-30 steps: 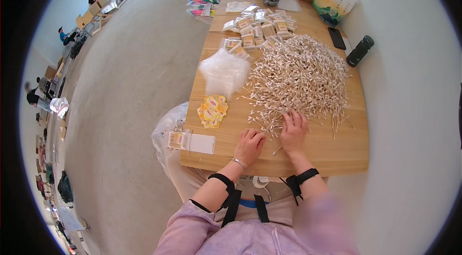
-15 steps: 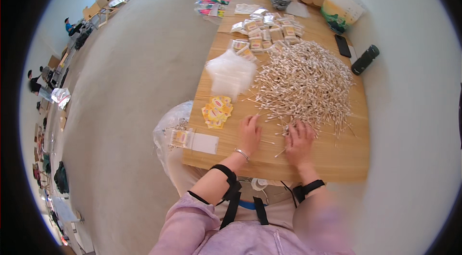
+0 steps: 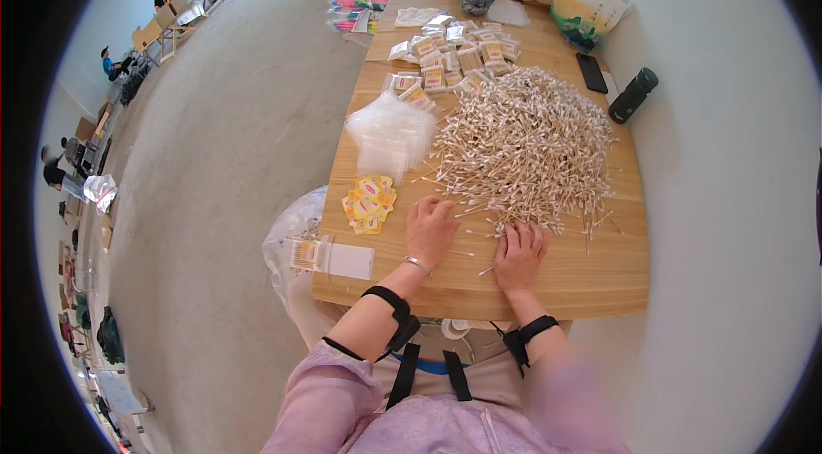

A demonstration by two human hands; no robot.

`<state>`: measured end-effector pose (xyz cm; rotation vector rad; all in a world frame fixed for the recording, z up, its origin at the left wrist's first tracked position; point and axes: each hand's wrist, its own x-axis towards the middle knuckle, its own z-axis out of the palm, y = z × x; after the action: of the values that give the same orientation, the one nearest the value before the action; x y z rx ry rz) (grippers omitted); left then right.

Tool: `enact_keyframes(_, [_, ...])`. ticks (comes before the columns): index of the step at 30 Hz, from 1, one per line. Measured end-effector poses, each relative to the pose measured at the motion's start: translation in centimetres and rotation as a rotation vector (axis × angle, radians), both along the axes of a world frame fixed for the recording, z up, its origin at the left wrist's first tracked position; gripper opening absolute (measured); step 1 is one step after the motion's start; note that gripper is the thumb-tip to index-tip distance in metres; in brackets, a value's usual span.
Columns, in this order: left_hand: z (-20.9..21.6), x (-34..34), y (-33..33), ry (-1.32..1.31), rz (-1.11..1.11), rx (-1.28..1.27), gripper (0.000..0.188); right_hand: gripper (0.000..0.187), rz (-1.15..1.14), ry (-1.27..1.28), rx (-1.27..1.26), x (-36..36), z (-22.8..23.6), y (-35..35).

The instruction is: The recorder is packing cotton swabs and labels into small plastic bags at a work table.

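A large heap of cotton swabs (image 3: 531,141) with white tips and wooden sticks covers the middle right of the wooden table (image 3: 591,287). By its near left edge, my left hand (image 3: 431,229) is palm down with loosely bent, parted fingers and nothing visible in them. My right hand (image 3: 520,259) rests at the heap's near edge, fingers apart and tips touching swabs; what lies under them is hidden. A few loose swabs lie between the hands. Left of my left hand are yellow-and-white paper cards (image 3: 370,204) and a stack of clear plastic bags (image 3: 391,133).
At the near left corner sit a swab-filled pack (image 3: 308,255) and a white card (image 3: 351,261), beside a large clear bag (image 3: 278,235). Filled packs (image 3: 454,60) lie beyond the heap. A phone (image 3: 591,73) and dark bottle (image 3: 634,95) stand near the right wall.
The whole view has shifted slightly left. My left hand has turned more palm down and its fingers have spread. My right hand stays at the heap's near edge.
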<state>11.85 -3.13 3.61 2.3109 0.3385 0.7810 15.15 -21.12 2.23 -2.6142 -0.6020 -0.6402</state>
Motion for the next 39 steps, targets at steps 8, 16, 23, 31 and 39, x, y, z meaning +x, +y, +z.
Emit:
enact_keyframes(8, [-5.9, 2.8, -1.6, 0.063, -0.05, 0.282, 0.006, 0.023, -0.063, -0.08, -0.061, 0.2, -2.3, -2.2])
enact_keyframes(16, [-3.5, -1.3, 0.0, 0.104, -0.068, 0.057, 0.013, 0.018, -0.079, -0.053, 0.051, 1.0, -3.5, -2.2])
enact_keyframes(23, [-2.8, -5.8, -1.2, -0.03, -0.189, -0.015, 0.016, 0.018, -0.108, -0.059, -0.024, 1.4, -3.1, -2.8])
enact_keyframes(31, [-4.6, -5.2, -0.5, -0.155, -0.299, 0.096, 0.004, 0.017, 0.002, 0.034, 0.133, 3.2, -5.5, -2.7])
enact_keyframes(39, [-2.6, -6.2, 0.6, 0.038, -0.27, -0.055, 0.009, 0.009, 0.259, 0.141, 0.058, -0.2, 1.1, 4.1])
